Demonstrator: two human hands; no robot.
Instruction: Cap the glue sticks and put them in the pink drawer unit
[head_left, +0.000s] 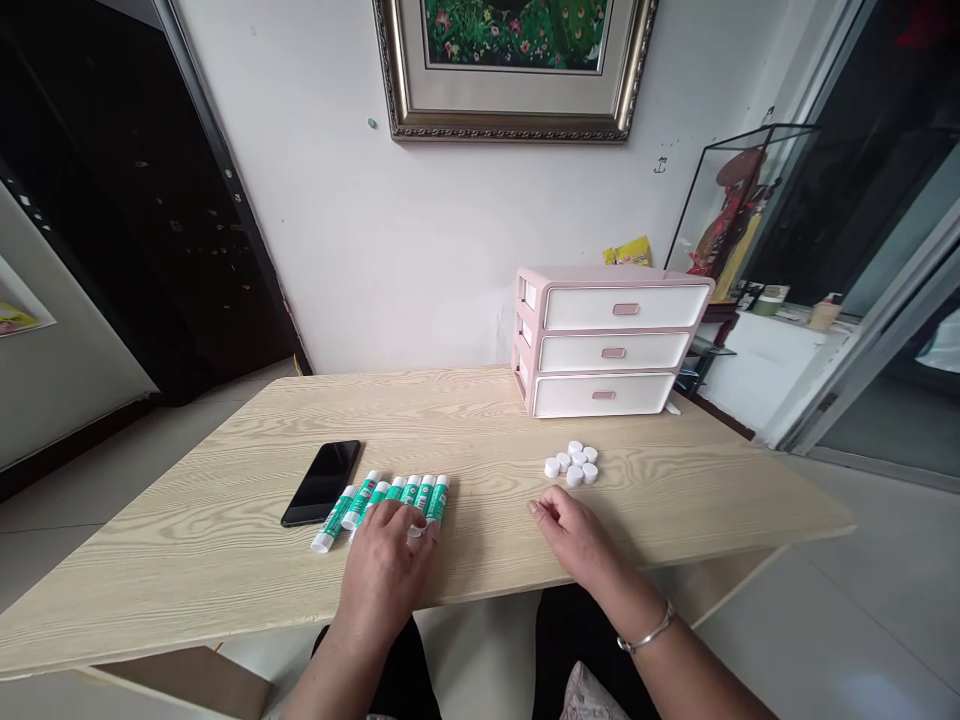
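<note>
Several green-and-white glue sticks (363, 500) lie side by side in a row on the left half of the table. My left hand (386, 560) is over the right part of that row, its fingers curled down around a glue stick (437, 497) at the right end; the fingertips are partly hidden. On the tabletop, to the right, rests my right hand (574, 532), loosely closed with nothing visible in it. Just beyond it sits a cluster of small white caps (575, 462), which it does not touch.
A black phone (322, 484) lies left of the glue sticks. At the back right of the wooden table (480, 430) stands a pink-and-white drawer unit (611, 345) with a yellow packet (631, 252) behind its top. The table's front edge is close to my legs.
</note>
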